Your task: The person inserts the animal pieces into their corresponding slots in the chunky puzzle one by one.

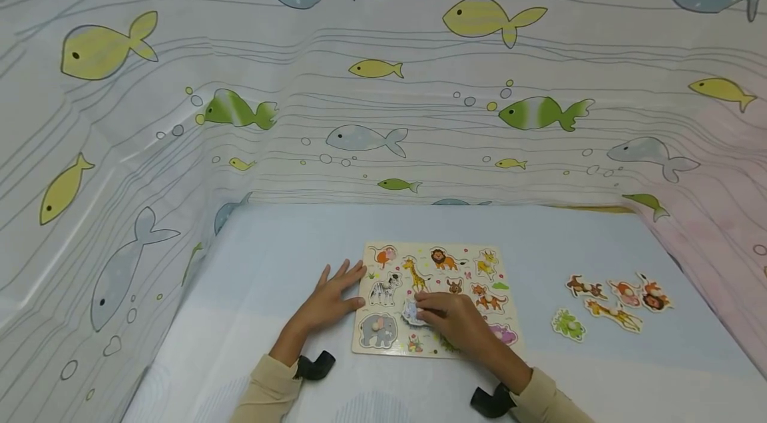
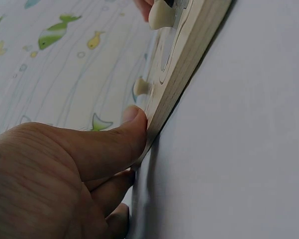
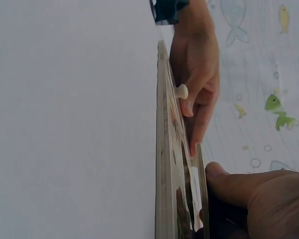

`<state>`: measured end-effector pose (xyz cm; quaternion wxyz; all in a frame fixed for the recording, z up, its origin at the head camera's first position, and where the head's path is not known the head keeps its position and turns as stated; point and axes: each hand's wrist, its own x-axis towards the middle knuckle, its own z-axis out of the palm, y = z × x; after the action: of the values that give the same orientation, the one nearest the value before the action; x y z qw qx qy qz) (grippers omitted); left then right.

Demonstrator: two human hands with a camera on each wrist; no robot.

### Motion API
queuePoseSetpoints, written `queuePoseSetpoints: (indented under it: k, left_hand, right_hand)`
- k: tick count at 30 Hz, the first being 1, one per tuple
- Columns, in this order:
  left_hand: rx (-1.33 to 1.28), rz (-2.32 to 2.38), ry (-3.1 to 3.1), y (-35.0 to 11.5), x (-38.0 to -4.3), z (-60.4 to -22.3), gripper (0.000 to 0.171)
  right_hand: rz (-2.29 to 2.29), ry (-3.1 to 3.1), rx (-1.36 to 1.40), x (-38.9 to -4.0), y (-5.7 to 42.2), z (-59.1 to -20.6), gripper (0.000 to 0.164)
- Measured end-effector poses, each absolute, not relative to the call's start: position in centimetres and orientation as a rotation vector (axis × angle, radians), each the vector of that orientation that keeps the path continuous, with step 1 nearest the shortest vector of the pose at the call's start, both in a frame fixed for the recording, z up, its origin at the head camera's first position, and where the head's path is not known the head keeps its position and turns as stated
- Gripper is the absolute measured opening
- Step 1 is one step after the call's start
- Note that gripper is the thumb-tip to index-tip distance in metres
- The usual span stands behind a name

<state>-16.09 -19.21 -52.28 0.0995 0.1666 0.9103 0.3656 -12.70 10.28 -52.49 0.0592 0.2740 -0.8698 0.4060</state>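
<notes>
Head view: right hand pinches a grey piece, left hand touches the board, fingers apart

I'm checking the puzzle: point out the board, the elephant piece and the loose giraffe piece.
Puzzle board (image 1: 417, 249): head view, bare wood near its far edge.
Elephant piece (image 1: 379, 332): head view, its grey middle.
Loose giraffe piece (image 1: 615, 317): head view, its yellow middle.

Fish-print sheeting behind and beside a pale tabletop suggests a screened-off booth.
</notes>
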Motion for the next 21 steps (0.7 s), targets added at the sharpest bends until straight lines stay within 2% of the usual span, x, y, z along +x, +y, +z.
queuePoseSetpoints:
  k: [21]
  left_hand:
    - [0.509, 1.098, 2.699, -19.02, -16.07, -52.16, 0.067]
  right_hand:
    - [1.095, -2.639, 0.791, -11.99, 9.54, -52.93, 0.021]
